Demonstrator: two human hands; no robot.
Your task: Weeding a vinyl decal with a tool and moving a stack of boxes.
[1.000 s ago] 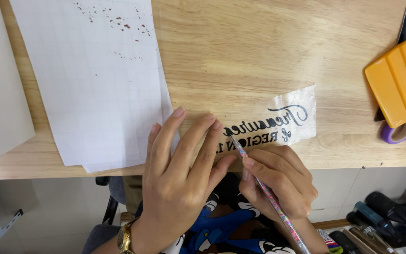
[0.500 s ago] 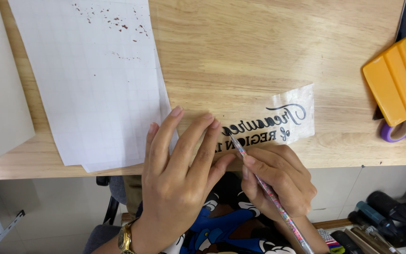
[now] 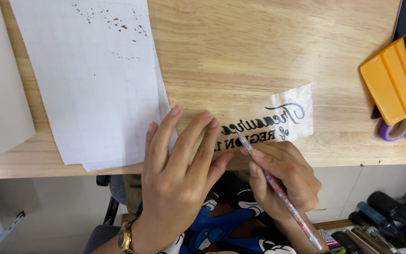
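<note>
weeding tool on a lettered decal

the left hand point(image 3: 177, 176) lies flat, fingers spread and holding nothing, its fingertips point(image 3: 206, 115) pressing the near end of a clear vinyl decal point(image 3: 278, 120) with dark lettering on the wooden table point(image 3: 240, 51). just beside those fingertips, the right hand point(image 3: 285, 181) pinches a thin speckled weeding tool point(image 3: 278, 188) like a pen, its tip touching the decal's lettering. beyond the left fingers lies a white gridded backing sheet point(image 3: 95, 80). well off past the right hand sits an orange squeegee point(image 3: 393, 77) over purple-handled scissors point(image 3: 402, 129).
</note>
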